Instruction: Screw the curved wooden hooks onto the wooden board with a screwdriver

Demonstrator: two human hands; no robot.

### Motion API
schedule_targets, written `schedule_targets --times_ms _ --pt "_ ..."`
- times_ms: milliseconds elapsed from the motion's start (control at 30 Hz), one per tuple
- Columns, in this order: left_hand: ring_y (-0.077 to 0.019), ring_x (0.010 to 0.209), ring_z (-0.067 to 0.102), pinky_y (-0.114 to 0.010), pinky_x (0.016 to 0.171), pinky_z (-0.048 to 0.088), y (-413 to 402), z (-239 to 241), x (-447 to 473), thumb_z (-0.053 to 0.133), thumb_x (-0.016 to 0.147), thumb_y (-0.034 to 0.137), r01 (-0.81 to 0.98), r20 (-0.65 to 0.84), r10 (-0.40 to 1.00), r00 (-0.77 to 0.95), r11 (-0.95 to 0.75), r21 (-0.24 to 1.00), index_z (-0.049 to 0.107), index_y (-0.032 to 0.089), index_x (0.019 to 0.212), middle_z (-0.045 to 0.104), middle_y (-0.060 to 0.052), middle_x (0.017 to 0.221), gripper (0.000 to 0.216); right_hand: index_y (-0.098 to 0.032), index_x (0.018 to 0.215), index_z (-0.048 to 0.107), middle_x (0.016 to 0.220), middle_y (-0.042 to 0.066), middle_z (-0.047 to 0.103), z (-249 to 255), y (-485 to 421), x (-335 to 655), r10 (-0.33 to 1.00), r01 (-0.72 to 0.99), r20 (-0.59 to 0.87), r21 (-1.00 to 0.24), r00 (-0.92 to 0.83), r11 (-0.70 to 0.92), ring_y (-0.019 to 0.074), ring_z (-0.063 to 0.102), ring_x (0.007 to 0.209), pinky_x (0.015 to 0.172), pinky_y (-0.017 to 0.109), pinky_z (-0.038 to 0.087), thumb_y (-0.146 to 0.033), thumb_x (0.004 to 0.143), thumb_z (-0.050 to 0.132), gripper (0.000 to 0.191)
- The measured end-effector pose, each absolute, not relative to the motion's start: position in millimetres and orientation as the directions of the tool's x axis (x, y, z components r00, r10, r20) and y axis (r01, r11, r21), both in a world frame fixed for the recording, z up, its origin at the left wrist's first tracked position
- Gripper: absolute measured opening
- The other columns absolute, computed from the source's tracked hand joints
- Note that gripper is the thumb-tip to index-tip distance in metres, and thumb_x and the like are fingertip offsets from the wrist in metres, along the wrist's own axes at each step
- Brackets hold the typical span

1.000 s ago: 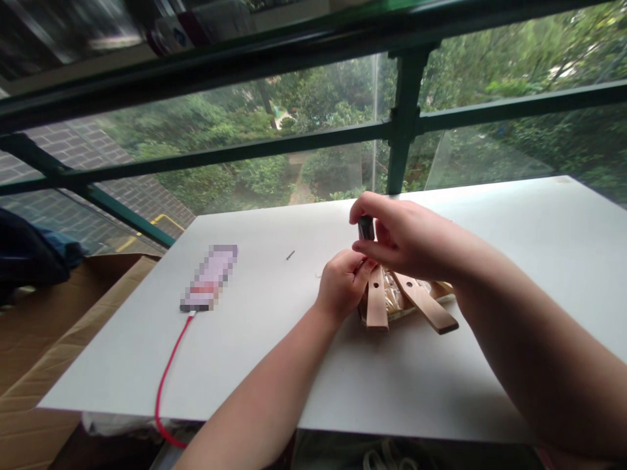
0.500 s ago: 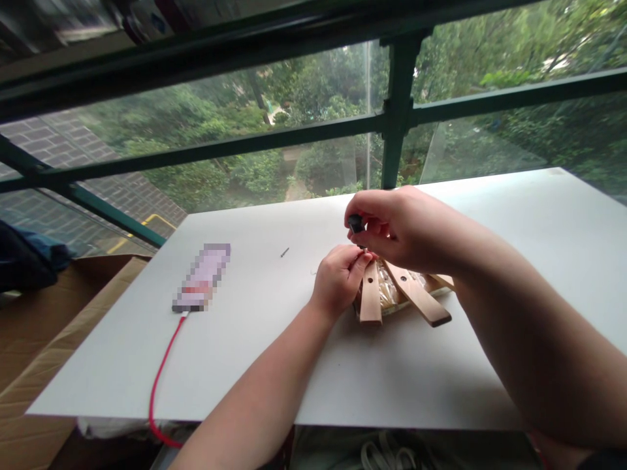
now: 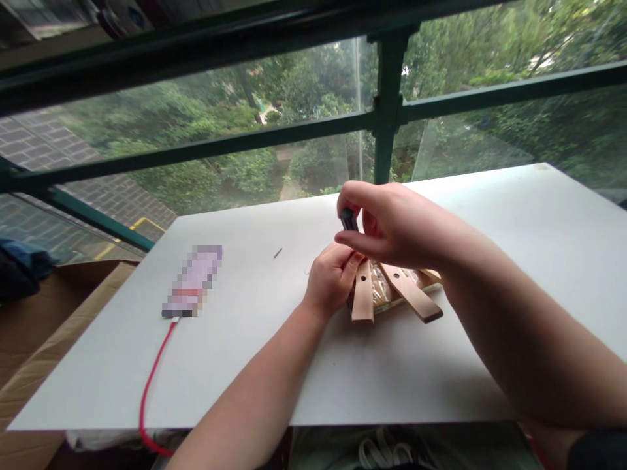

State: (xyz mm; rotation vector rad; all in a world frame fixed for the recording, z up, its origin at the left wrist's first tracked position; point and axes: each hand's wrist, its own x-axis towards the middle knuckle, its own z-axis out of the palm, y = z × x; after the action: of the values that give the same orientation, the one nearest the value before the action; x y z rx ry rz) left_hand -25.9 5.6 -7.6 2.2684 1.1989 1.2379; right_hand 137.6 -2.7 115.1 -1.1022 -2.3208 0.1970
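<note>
Head view: black handle (image 3: 348,220), near far end of left wooden slat (image 3: 363,301), gripped in curled fingers of right hand (image 3: 394,219). At same slat end, left hand (image 3: 327,277), fingers bunched, hold hidden, cannot tell. Left of slat, screw-like piece (image 3: 277,252) on white counter (image 3: 245,352).

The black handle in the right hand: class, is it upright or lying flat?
Roughly upright: the black handle points down from the right hand toward the left hand.

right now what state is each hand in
Left hand: closed at a wooden strip; what it grips is hidden.
Right hand: closed, holding the black handle.
</note>
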Motion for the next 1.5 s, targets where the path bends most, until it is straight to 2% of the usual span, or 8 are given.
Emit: schedule_targets --times_ms 167,267,400,733,867,1067,1267,1500 --pt "-0.0176 0.082 0.063 -0.028 0.073 0.049 4.6 -7.3 -27.2 0.051 0.095 0.032 0.514 0.534 0.790 0.301 -0.606 0.607 0.069 0.020 0.082 0.069 -0.004 0.081 0.026 -0.023 0.111 0.061 0.093 0.000 0.069 117.8 -5.2 142.2 0.732 0.597 0.389 -0.424 -0.559 0.682 0.0119 0.057 0.074 0.062 0.024 0.037 -0.016 0.081 0.051 0.032" --pt "-0.0174 0.087 0.063 -0.028 0.079 0.049 3.9 -7.3 -26.9 0.050 0.096 0.032 0.490 0.529 0.789 0.312 -0.611 0.622 0.072 0.021 0.089 0.070 -0.004 0.086 0.025 -0.022 0.105 0.064 0.091 0.000 0.069 118.6 -4.9 142.2 0.733 0.614 0.388 -0.402 -0.558 0.680 0.0116 0.056 0.072 0.063 0.024 0.037 -0.020 0.083 0.054 0.024" --pt "-0.0170 0.087 0.063 -0.028 0.082 0.049 3.0 -7.2 -25.9 0.050 0.096 0.031 0.490 0.535 0.787 0.308 -0.613 0.619 0.073 0.022 0.091 0.071 -0.004 0.087 0.025 -0.020 0.088 0.062 0.074 -0.003 0.063 119.0 -3.4 141.0 0.740 0.659 0.422 -0.349 -0.524 0.666 0.0096 0.050 0.062 0.057 0.024 0.033 -0.029 0.080 0.062 0.012" --pt "-0.0163 0.083 0.064 -0.027 0.079 0.049 2.2 -5.1 -25.1 0.051 0.096 0.031 0.505 0.536 0.790 0.300 -0.608 0.613 0.071 0.020 0.086 0.070 -0.002 0.082 0.025 -0.021 0.080 0.044 0.067 -0.003 0.053 112.2 2.7 135.0 0.772 0.735 0.446 -0.303 -0.453 0.606 0.0089 0.040 0.056 0.053 0.024 0.025 -0.037 0.076 0.068 0.029" --pt "-0.0174 0.082 0.063 -0.027 0.075 0.049 3.6 -8.6 -27.0 0.052 0.094 0.030 0.527 0.530 0.794 0.297 -0.599 0.602 0.068 0.018 0.081 0.069 -0.004 0.082 0.023 -0.020 0.089 0.050 0.074 -0.001 0.057 111.1 1.0 134.9 0.743 0.696 0.450 -0.307 -0.495 0.649 0.0106 0.044 0.061 0.055 0.025 0.028 -0.036 0.079 0.064 0.024" --pt "-0.0173 0.080 0.061 -0.028 0.075 0.048 4.4 -10.5 -28.4 0.052 0.094 0.029 0.532 0.543 0.783 0.303 -0.611 0.585 0.064 0.018 0.076 0.065 -0.003 0.078 0.025 -0.021 0.114 0.057 0.096 0.002 0.068 115.8 -4.6 142.6 0.702 0.560 0.359 -0.428 -0.614 0.709 0.0129 0.058 0.079 0.066 0.025 0.038 -0.016 0.084 0.047 0.032" --pt "-0.0166 0.089 0.061 -0.029 0.084 0.048 2.2 -7.8 -25.9 0.048 0.097 0.029 0.458 0.537 0.773 0.338 -0.634 0.623 0.070 0.021 0.090 0.069 -0.003 0.087 0.025 -0.022 0.097 0.066 0.084 -0.001 0.068 119.0 -3.8 140.5 0.763 0.659 0.373 -0.387 -0.528 0.645 0.0100 0.053 0.066 0.059 0.024 0.034 -0.026 0.083 0.059 0.016" --pt "-0.0168 0.087 0.062 -0.028 0.082 0.049 3.0 -8.2 -24.4 0.050 0.095 0.024 0.471 0.580 0.737 0.346 -0.671 0.572 0.070 0.020 0.084 0.069 -0.002 0.082 0.024 -0.022 0.085 0.062 0.071 -0.004 0.061 117.2 -3.1 138.2 0.761 0.669 0.399 -0.371 -0.512 0.644 0.0076 0.045 0.059 0.055 0.023 0.029 -0.029 0.078 0.065 0.010"
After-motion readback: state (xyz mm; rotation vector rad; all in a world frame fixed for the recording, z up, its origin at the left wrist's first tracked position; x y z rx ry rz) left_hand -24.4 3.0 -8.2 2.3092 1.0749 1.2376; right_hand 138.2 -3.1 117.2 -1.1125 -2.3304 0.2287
